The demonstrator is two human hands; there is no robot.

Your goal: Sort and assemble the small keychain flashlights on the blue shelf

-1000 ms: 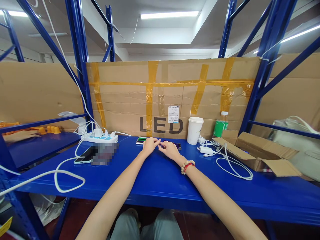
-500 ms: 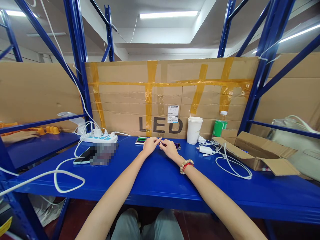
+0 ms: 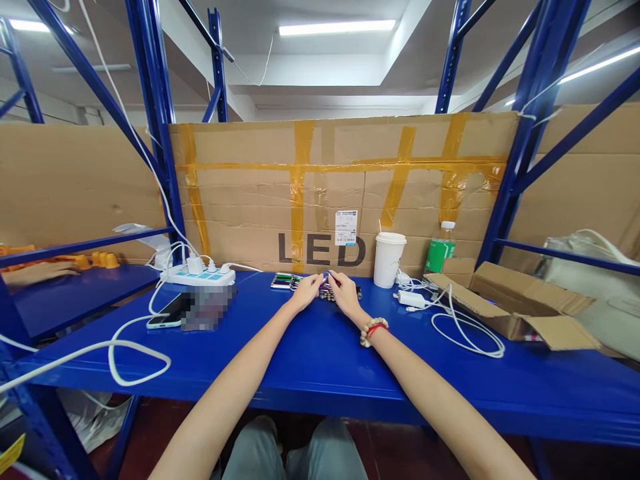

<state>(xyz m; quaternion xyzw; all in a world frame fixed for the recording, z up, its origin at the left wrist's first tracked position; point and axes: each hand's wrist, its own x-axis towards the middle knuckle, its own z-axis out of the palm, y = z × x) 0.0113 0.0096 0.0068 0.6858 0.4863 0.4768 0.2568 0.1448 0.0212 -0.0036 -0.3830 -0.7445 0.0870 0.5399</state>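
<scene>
My left hand [image 3: 306, 292] and my right hand [image 3: 345, 295] come together at the back of the blue table, fingertips pinched. Between them shows a small blue piece [image 3: 327, 274], too small to name its kind; the fingers cover part of it. Beneath and between the hands lies a cluster of small dark and shiny pieces [image 3: 327, 294], partly hidden, its end showing right of my right hand. Left of my left hand rests a flat case with coloured strips [image 3: 283, 281]. A beaded bracelet [image 3: 373, 331] is on my right wrist.
A white paper cup [image 3: 389, 260], a green-labelled bottle [image 3: 441, 249], white cables [image 3: 470, 340] and an open cardboard box [image 3: 520, 300] stand at right. At left are a power strip [image 3: 200, 275] and a phone [image 3: 167, 313]. A cardboard panel [image 3: 240, 200] closes off the back.
Both hands have shifted slightly and parted a little at the fingertips. More of the small pieces beneath them shows now, and the blue piece is seen higher between the fingers.
</scene>
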